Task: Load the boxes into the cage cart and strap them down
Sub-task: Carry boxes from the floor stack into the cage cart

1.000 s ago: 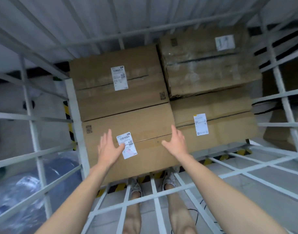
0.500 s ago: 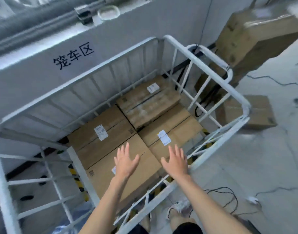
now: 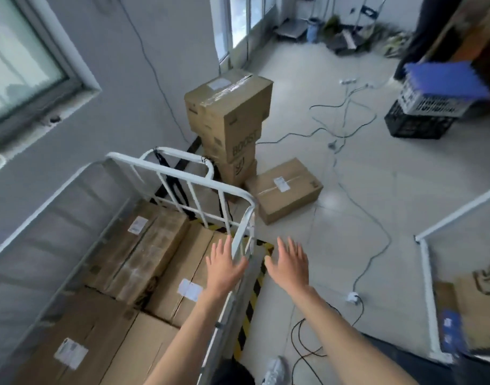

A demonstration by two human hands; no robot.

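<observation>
From the head view, the cage cart (image 3: 245, 222) stands at the lower left, beside a grey wall. It has white tube rails, and black straps (image 3: 171, 184) hang on its far end panel. Four brown cardboard boxes (image 3: 188, 273) lie flat inside it, packed side by side, each with a white label on top. The far one next to the wall (image 3: 143, 254) looks worn and scuffed.

The left hand (image 3: 224, 269) is held above the cart's side rail, fingers straight and spread, gripping nothing. The right hand (image 3: 289, 269) is just beside it, outside the cart and above the floor, also flat and empty.

More boxes wait outside the cart. A tall stack (image 3: 230, 112) stands just past the cart's far end, with clear tape on the top one. One single box (image 3: 286, 190) lies on the floor beside this stack, sealed with tape and labelled.

Yellow and black tape (image 3: 249, 309) marks the floor along the cart. Cables (image 3: 346, 134) run across the floor, and black crates (image 3: 418, 120) stand far right.
</observation>
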